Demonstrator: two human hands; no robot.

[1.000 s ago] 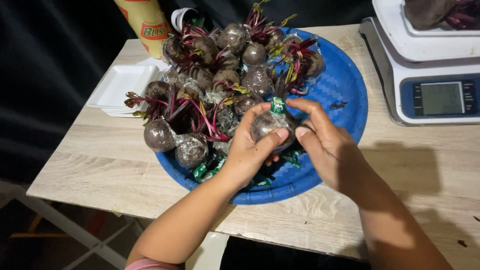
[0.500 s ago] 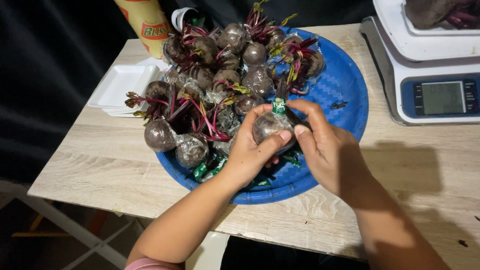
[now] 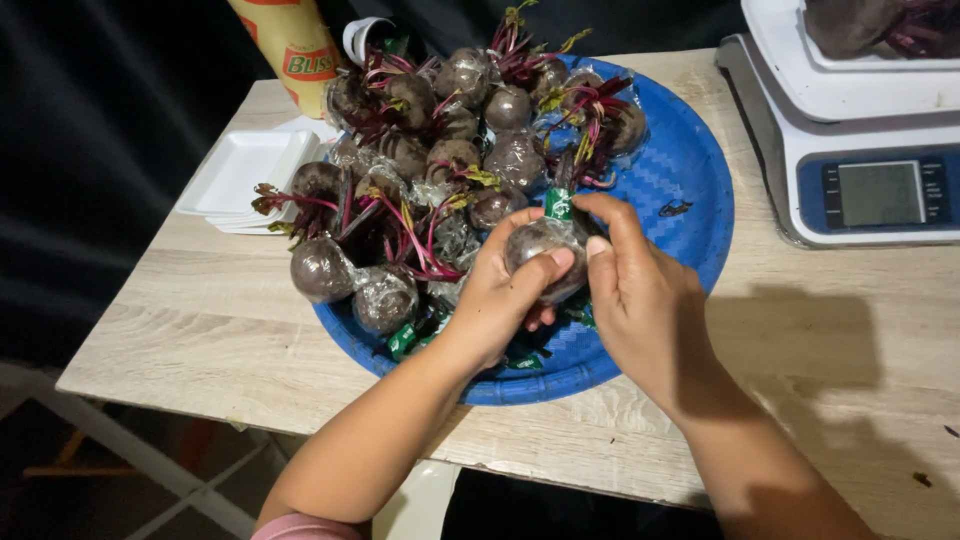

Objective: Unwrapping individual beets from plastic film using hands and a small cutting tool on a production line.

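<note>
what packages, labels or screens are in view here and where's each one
Scale screen: right of the blue tray, grey rectangle in a blue panel, white body.
Yellow roll: top left, with a red and green label.
Green tape tag: on the wrapped beet held by both hands.

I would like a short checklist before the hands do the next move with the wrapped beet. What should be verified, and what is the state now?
1. Left hand has a grip on the wrapped beet: ok.
2. Right hand fingers touch the beet top at the green tie: ok.
3. Beet is held above the blue tray: ok.
4. Film fully closed around the beet: cannot tell.
5. Scale platform free: not ok, a tray with beets sits on it.
</note>
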